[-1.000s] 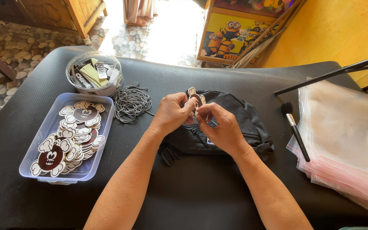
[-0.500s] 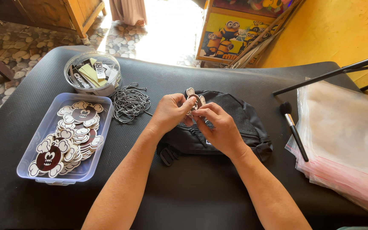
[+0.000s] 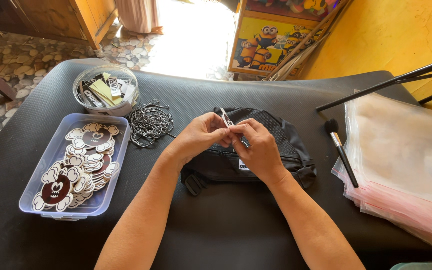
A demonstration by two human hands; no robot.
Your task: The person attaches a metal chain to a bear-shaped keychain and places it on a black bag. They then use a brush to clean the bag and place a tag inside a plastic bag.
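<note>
Black pouch (image 3: 281, 145) — both hands pinch tag (image 3: 226, 119).

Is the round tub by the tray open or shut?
Open. The round clear tub has no lid on top, and card tags stick up inside it.

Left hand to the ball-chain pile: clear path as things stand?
Probably yes. The ball-chain pile lies just left of the left hand with bare table between. But that hand is pinching a small tag together with the right hand.
</note>
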